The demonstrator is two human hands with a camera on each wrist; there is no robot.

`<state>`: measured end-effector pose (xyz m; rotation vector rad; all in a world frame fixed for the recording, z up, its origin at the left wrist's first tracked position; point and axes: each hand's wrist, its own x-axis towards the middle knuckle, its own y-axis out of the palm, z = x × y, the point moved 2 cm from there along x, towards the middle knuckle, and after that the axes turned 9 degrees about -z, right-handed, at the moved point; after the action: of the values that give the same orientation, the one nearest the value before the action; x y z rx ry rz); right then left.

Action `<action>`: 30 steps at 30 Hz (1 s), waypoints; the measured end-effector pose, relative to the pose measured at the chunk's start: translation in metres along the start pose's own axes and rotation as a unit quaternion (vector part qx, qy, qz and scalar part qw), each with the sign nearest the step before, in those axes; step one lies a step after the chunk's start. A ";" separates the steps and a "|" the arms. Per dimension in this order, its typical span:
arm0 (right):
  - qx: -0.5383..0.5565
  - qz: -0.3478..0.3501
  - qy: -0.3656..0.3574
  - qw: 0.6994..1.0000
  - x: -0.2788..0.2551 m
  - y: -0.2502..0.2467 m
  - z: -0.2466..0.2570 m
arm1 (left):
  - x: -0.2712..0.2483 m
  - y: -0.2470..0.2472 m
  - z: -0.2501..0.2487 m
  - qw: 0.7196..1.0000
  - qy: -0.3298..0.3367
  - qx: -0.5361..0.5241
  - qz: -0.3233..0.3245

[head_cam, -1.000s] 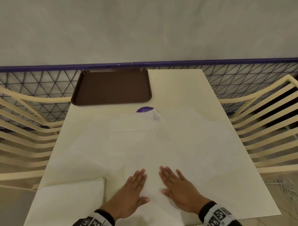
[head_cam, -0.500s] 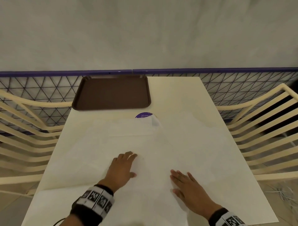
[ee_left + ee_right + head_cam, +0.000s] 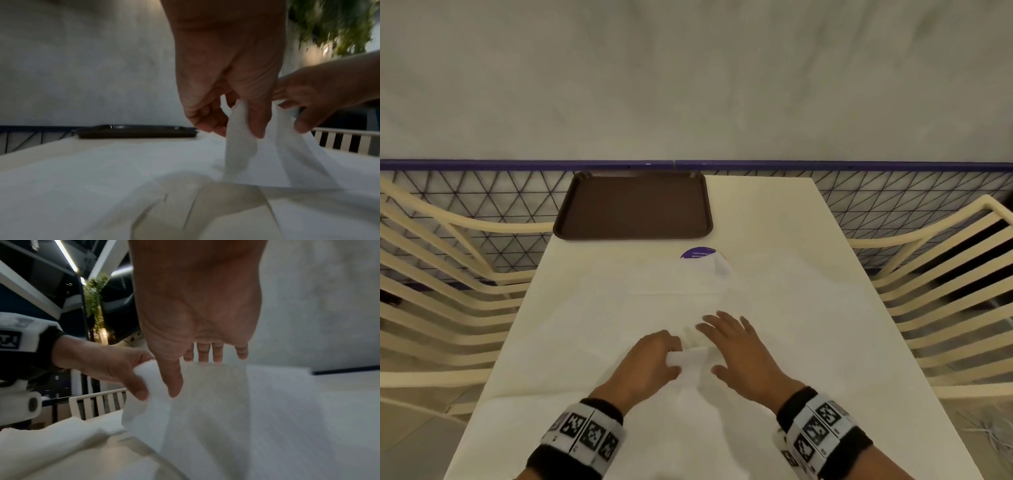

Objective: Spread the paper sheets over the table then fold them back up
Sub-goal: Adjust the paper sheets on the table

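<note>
Paper sheet [image 3: 240,146] pinched, left hand [image 3: 224,68]

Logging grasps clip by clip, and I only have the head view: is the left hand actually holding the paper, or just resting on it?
Observer: Holding. In the left wrist view the left hand pinches a raised fold of the paper between thumb and fingers.
Operator: And the right hand?
Observer: The right wrist view shows the right hand with straight fingers behind the raised fold and the thumb in front. I cannot tell whether it squeezes.
Operator: Is the fold lifted off the table?
Observer: Yes. The left wrist view shows bare table beneath it.
</note>
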<state>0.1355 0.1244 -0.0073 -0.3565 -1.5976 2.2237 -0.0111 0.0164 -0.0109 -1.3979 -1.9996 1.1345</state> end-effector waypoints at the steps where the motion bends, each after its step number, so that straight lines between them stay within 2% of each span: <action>1: 0.001 0.017 -0.011 1.000 0.008 -0.003 0.009 | -0.009 -0.010 0.000 0.999 0.003 -0.028 -0.018; 4: 0.016 0.049 -0.008 0.999 0.028 -0.009 0.036 | -0.035 -0.046 0.014 0.990 -0.021 -0.111 -0.088; 8: 0.186 0.086 0.085 0.975 0.049 -0.005 0.062 | -0.074 -0.098 0.065 0.952 -0.144 -0.172 -0.209; 10: 0.261 0.109 0.129 0.950 0.056 0.002 0.078 | -0.094 -0.114 0.095 0.928 -0.209 -0.199 -0.234; 12: 0.351 0.139 0.169 0.910 0.062 0.016 0.094 | -0.112 -0.124 0.122 0.910 -0.249 -0.221 -0.249; 14: 0.390 0.173 0.188 0.884 0.065 0.034 0.108 | -0.128 -0.129 0.144 0.906 -0.267 -0.206 -0.256; 16: 0.396 0.206 0.204 0.871 0.066 0.054 0.119 | -0.139 -0.127 0.164 0.905 -0.292 -0.190 -0.243; 20: 0.353 0.245 0.231 0.873 0.060 0.086 0.133 | -0.149 -0.107 0.197 0.917 -0.346 -0.127 -0.150; 24: 0.311 0.258 0.242 0.882 0.050 0.104 0.138 | -0.150 -0.087 0.218 0.911 -0.388 -0.099 -0.100; 27: 0.254 0.250 0.222 0.908 0.050 0.110 0.141 | -0.149 -0.078 0.222 0.913 -0.403 -0.024 -0.066; 30: 0.155 0.236 0.166 0.945 0.051 0.112 0.143 | -0.147 -0.076 0.219 0.910 -0.409 0.005 -0.068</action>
<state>0.0137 -0.0062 -0.0663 -1.0477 -1.0389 2.5294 -0.1575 -0.2104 -0.0580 -0.7925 -2.5627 1.8635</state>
